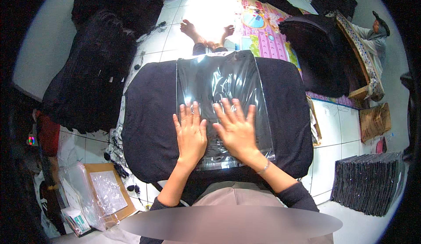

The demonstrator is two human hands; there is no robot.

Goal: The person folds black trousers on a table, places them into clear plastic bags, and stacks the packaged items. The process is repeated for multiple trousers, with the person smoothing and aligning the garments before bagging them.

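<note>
Two bare hands, the left hand [191, 133] and the right hand [237, 133] (the right wrist wears one thin bracelet [264, 167]), lie open and palm down, fingers spread, gripping nothing. Under them is one clear plastic bag [223, 77], black seen through its shiny film. The left hand rests along the bag's left side, the right hand on its right half; the bag's near edge lies close to the wrists, and its far part stretches past the fingertips. It lies flat on one table [147, 112] draped in black cloth.

On the floor at near left is one cardboard piece [98, 171] with one pale sheet [107, 191] on it; at near right, one stack of black packets [364, 185] (too many to count). Farther off come one brown box [375, 122], one black heap [90, 73] on the left, one black pile [313, 55] on the right, two bare feet [192, 29] beyond the table, one colourful mat [267, 40] and, far right, one person [372, 36].
</note>
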